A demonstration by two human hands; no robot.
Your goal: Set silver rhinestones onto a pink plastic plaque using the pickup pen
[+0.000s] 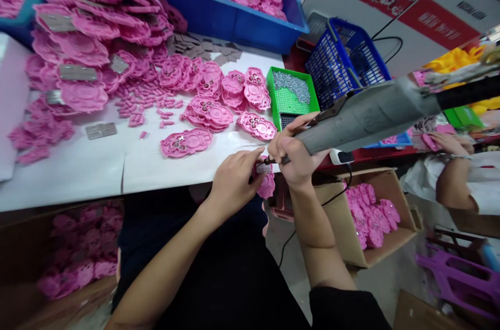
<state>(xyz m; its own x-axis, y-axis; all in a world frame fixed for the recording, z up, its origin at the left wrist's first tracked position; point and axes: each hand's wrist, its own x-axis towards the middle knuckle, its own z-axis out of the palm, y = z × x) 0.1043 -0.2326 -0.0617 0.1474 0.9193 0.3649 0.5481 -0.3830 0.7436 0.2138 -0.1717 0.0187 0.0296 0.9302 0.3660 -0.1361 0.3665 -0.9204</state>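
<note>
At the table's front edge my left hand (pixel 236 179) grips a pink plastic part (pixel 266 184), its fingers closed around the upper side. My right hand (pixel 295 155) is wrapped around the lower end of a grey-wrapped power screwdriver (pixel 359 114). The driver's dark tip meets the pink part close to my left fingertips; a screw there is too small to make out. Just beyond my hands lie pink parts with metal pieces in them, among them one pink housing (pixel 257 126) and another pink housing (pixel 186 142). A green tray (pixel 276 103) of small screws stands behind my right hand.
A big pile of pink parts (pixel 84 49) covers the left of the table, near small pink pegs (pixel 136 103) and a metal plate (pixel 101 130). Behind stand a blue bin (pixel 253 28) and a blue basket (pixel 332 62). A cardboard box (pixel 332 205) is below right; a co-worker's arm (pixel 455 176) shows beyond.
</note>
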